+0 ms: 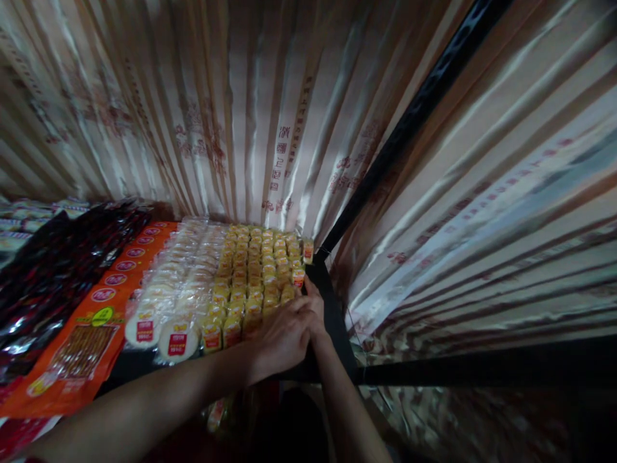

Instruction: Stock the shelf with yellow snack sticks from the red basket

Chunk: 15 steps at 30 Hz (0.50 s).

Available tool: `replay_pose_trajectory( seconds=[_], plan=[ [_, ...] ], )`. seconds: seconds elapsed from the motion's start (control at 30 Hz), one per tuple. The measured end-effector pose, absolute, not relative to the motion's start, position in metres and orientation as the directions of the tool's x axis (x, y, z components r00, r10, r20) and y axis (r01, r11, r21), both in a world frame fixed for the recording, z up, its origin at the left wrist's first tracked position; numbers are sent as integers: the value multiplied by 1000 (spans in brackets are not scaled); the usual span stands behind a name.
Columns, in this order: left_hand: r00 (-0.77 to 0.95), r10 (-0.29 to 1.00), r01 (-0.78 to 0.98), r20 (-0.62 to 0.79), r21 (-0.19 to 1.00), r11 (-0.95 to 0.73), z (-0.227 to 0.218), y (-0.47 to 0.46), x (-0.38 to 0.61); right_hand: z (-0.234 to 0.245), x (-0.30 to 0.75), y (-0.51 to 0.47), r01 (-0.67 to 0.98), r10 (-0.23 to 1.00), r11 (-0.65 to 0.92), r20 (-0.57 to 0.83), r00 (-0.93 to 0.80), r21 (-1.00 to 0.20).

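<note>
Both my hands meet at the right end of several rows of small yellow wrapped snack packets (241,276). My left hand (282,337) reaches across from the left, its fingers bent and overlapping my other hand; what lies under them is hidden. My right hand (314,312) is closed, with its fingertips against a yellow packet with a red label (298,278) in the last row. Another such packet (308,251) stands just behind, by the corner post. Left of the yellow rows stand rows of round white wrapped cakes (178,337) in clear film.
Orange snack bags (91,341), dark shiny packs (62,270) and white packs (29,222) fill the left side of the black shelf (337,321). A slanting black post (385,145) rises at the corner. Pleated printed sheeting (250,116) hangs behind and to the right.
</note>
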<state>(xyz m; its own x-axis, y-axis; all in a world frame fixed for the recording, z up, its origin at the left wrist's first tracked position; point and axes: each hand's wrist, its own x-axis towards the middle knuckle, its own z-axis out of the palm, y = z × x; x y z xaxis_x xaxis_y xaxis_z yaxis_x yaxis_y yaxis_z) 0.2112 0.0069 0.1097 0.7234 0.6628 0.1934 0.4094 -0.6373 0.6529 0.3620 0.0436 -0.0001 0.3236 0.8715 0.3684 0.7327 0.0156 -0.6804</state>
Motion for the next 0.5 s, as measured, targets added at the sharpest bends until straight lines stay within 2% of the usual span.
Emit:
replay_pose_trajectory(
  seconds=[0.17,0.3,0.37,0.43,0.5],
  plan=[
    [783,582,256,220,739,-623,113,-44,176,3,356,39,759,862,-112,318,396,-641],
    [784,608,223,124,857,-464,93,-91,138,4,357,34,676,854,-153,248,457,-721],
    [761,645,238,75,892,-384,77,-109,118,11,356,24,622,824,-145,254,506,-770],
    [717,696,294,14,900,-321,58,-119,97,22,350,7,594,750,-110,326,576,-797],
    [627,768,424,-131,884,-196,36,-121,77,38,336,-18,554,632,-59,399,664,-830]
  ],
)
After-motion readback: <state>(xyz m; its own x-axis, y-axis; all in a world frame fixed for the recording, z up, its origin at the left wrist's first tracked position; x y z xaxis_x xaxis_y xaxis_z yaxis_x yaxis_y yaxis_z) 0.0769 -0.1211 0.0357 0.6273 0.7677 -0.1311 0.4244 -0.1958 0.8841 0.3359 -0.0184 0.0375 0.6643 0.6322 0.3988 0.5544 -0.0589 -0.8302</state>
